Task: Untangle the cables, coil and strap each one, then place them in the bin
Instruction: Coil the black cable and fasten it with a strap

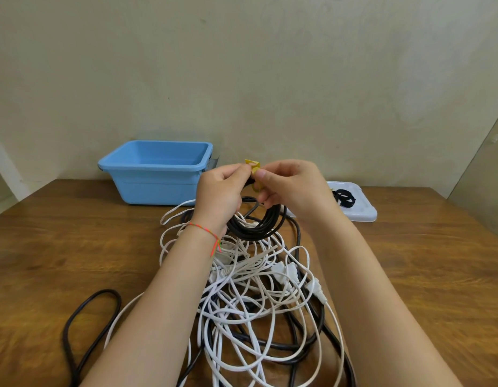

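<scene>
A coiled black cable (pixel 259 227) hangs in the air above the table, held up by both hands. My left hand (pixel 222 191) grips the top of the coil. My right hand (pixel 289 185) pinches a yellow strap (pixel 254 167) that wraps the coil's top between the two hands. Below lies a tangle of white cables (pixel 256 291) mixed with thicker black cables (pixel 88 325) on the wooden table. The blue bin (pixel 155 174) stands at the back left, and nothing is visible inside it.
A white tray (pixel 359 210) at the back right holds black straps (pixel 344 198). A black cable loop reaches toward the table's front left. A plain wall stands close behind the table (pixel 60 233).
</scene>
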`<state>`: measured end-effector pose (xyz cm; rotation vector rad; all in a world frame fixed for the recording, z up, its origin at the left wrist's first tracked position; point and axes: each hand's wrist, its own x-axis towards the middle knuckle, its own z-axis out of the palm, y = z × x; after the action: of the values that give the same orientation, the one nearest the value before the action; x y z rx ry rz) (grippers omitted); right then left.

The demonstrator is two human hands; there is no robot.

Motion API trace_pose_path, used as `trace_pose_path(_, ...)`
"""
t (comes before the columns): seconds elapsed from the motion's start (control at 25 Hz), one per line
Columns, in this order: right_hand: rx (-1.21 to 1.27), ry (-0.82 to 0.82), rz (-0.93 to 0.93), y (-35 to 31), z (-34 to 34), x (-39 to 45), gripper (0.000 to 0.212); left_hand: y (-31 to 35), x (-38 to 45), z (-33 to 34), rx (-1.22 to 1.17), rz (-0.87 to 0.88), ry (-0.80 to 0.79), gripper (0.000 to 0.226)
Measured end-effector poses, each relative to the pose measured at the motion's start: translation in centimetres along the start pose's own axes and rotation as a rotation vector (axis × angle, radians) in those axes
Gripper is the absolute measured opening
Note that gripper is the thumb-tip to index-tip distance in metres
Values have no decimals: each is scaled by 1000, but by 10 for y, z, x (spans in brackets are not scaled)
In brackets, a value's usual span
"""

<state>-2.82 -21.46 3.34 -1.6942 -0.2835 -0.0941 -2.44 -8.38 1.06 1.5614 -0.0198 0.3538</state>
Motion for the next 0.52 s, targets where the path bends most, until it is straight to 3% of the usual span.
trace_pose_path(0.52,157,103,64,1,-5,1,6,-9,2,3,232,268,31,13)
